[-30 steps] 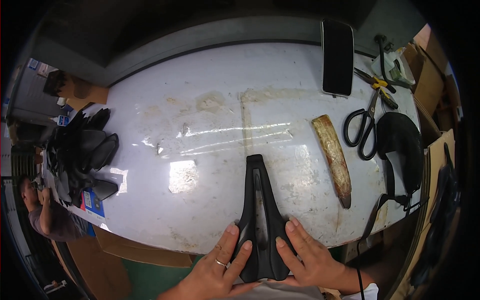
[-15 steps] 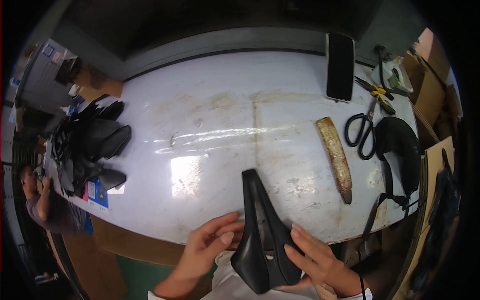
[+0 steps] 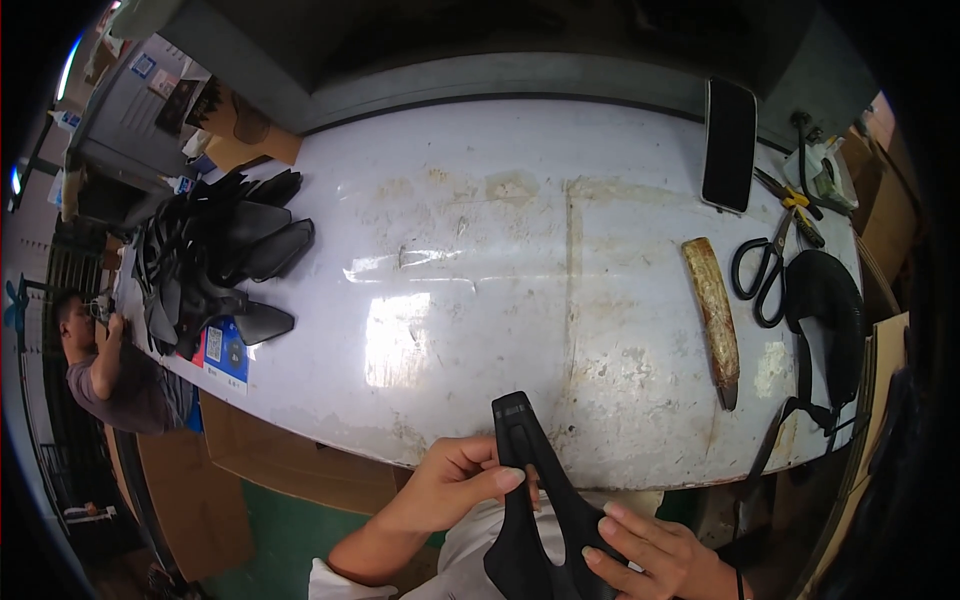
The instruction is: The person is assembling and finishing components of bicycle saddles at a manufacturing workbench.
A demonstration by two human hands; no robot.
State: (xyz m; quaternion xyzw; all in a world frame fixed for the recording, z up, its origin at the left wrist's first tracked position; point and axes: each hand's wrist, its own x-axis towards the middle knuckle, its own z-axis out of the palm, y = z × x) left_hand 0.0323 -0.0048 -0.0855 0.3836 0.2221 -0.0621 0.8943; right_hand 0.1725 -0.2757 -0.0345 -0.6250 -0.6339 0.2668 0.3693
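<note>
A black bicycle saddle [image 3: 566,490] with a long central cut-out is held upright at the table's near edge, its narrow nose pointing away from me. A matte face with a recess near the nose is toward me. My left hand [image 3: 447,490] pinches the left edge near the nose, thumb on top and fingers behind. On the right wing rest the fingers of my right hand [image 3: 655,555], gripping its edge. The wide rear end of the saddle runs out of the picture at the bottom.
Black saddle pieces [image 3: 225,260] are heaped at the left. To the right lie a tan-wrapped tool [image 3: 713,320], scissors [image 3: 762,280], yellow-handled pliers [image 3: 795,203] and a curved black pad [image 3: 835,310]. A phone [image 3: 729,145] leans at the back. Another person [image 3: 120,370] sits far left.
The saddle has turned from its glossy face to a matte one and moved slightly down and right. My left hand has closed on its nose. The view has shifted left.
</note>
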